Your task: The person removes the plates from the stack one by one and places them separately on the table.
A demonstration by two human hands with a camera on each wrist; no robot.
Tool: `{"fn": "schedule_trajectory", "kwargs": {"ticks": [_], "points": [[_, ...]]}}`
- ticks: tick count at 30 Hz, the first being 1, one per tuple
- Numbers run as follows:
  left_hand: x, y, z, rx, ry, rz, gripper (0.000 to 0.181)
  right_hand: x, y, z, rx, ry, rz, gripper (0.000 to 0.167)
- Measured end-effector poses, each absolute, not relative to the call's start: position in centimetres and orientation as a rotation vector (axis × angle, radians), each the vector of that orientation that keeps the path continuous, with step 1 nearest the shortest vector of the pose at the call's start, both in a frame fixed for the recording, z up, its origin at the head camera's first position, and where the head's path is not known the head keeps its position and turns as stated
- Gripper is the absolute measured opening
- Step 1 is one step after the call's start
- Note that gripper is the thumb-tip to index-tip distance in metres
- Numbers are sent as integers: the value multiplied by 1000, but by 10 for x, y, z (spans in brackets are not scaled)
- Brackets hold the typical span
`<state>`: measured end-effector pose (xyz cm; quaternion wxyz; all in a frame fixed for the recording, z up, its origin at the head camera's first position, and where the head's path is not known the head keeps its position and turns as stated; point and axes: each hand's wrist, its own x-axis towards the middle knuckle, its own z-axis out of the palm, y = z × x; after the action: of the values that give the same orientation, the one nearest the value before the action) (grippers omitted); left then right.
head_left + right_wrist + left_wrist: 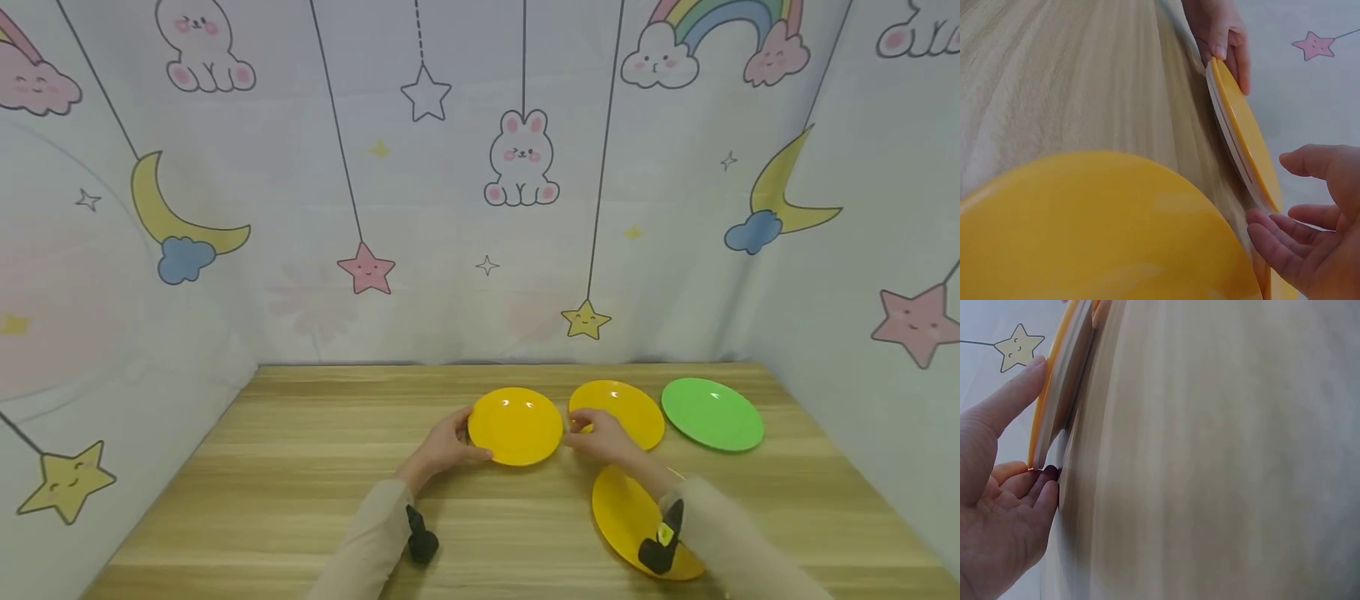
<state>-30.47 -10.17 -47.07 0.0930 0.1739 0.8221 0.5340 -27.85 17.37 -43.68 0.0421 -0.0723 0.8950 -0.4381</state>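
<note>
In the head view, a yellow plate (515, 427) is at the middle of the table, and my left hand (447, 447) grips its left rim. The left wrist view shows that thumb on the edge of the plate (1040, 422), with the fingers of my left hand (1007, 515) curled below. My right hand (602, 438) is at the plate's right side. From the right wrist view, my right hand (1329, 219) has thumb and fingers spread beside the yellow plate (1249, 128). Pale layers show under its yellow rim; whether these are more plates I cannot tell.
A second yellow plate (630, 415) lies behind the right hand, partly covered by it. Farther right is a green plate (711, 414). Another yellow plate (630, 521) sits nearer, under the right forearm. A patterned cloth (450, 208) surrounds the wooden table (315, 433).
</note>
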Motion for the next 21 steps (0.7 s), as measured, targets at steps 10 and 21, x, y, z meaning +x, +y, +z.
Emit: {"fn": "schedule_trajectory", "kwargs": {"ticks": [10, 21], "points": [[-305, -103, -470, 540, 2419, 1605, 89, -279, 158, -449, -94, 2620, -1507, 57], [-304, -102, -466, 476, 2477, 1547, 82, -285, 147, -455, -49, 2562, -1611, 53]]}}
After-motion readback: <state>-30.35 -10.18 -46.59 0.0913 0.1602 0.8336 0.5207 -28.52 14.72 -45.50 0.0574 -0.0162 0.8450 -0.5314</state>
